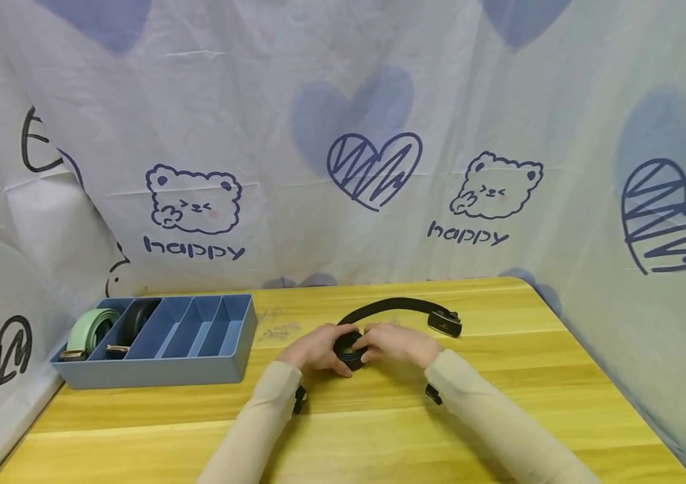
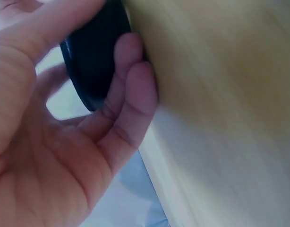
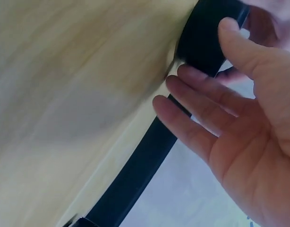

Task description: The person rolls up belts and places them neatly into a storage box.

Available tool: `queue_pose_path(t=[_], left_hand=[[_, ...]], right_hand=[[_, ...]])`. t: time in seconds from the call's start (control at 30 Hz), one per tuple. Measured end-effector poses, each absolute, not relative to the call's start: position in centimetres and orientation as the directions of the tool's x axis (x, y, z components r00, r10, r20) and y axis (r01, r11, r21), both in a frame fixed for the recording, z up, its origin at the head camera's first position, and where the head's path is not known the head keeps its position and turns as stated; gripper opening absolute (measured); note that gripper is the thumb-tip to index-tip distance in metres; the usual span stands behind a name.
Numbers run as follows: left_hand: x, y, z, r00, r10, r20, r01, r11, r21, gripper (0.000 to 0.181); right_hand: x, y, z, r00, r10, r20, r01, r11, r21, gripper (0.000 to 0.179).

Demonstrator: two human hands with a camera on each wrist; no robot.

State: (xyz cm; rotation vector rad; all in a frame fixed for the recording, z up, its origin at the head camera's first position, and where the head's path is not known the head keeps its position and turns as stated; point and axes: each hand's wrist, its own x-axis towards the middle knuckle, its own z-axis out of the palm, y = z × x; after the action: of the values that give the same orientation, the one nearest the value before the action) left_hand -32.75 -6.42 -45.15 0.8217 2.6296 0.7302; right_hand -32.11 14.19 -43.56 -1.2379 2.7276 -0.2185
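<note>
A black belt (image 1: 353, 364) stands on edge on the wooden table, part of it wound into a small coil. From the coil its free strap (image 1: 388, 304) curves back and to the right, ending at a dark buckle (image 1: 444, 323). My left hand (image 1: 317, 347) holds the coil from the left, its fingers curled around the side, as the left wrist view shows on the dark band (image 2: 95, 56). From the other side my right hand (image 1: 400, 343) grips the coil. In the right wrist view its thumb lies on the coil (image 3: 201, 40), with several fingers by the strap (image 3: 140, 170).
On the left of the table (image 1: 379, 430) stands a blue-grey divided box (image 1: 155, 371). A rolled green belt (image 1: 84, 331) and a rolled black belt (image 1: 135, 319) sit in its two leftmost compartments. A printed white cloth (image 1: 294, 222) hangs behind the table and along its sides.
</note>
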Motion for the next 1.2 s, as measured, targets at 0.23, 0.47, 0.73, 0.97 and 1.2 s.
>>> queue_pose_path(t=[0.23,0.47,0.73,0.97,1.2], left_hand=[[-32.8,-6.2,-45.3,-0.821,0.557,-0.127,0.421,0.74,0.525,0.095],[-33.1,-6.9,-45.3,-0.818,0.555,-0.153,0.393,0.733,0.556,0.091],[-33.0,-5.9,-45.3,-0.857,0.507,-0.086,0.41,0.774,0.483,0.069],[-32.6,-5.8,-45.2,-0.843,0.533,-0.076,0.446,0.77,0.456,0.081],[-33.0,-6.4,-45.3,-0.819,0.562,-0.117,0.439,0.745,0.502,0.087]], right_hand=[[-31.5,13.5,-43.8,-0.663,-0.748,-0.034,-0.736,0.66,-0.149,0.027],[-31.9,13.9,-44.3,-0.647,-0.762,-0.031,-0.753,0.645,-0.133,0.032],[-31.4,13.6,-44.8,-0.679,-0.734,0.019,-0.732,0.676,-0.081,0.034],[-30.8,13.4,-45.2,-0.682,-0.731,0.018,-0.729,0.678,-0.097,0.031],[-31.0,13.8,-45.0,-0.681,-0.733,0.0,-0.726,0.675,-0.131,0.033]])
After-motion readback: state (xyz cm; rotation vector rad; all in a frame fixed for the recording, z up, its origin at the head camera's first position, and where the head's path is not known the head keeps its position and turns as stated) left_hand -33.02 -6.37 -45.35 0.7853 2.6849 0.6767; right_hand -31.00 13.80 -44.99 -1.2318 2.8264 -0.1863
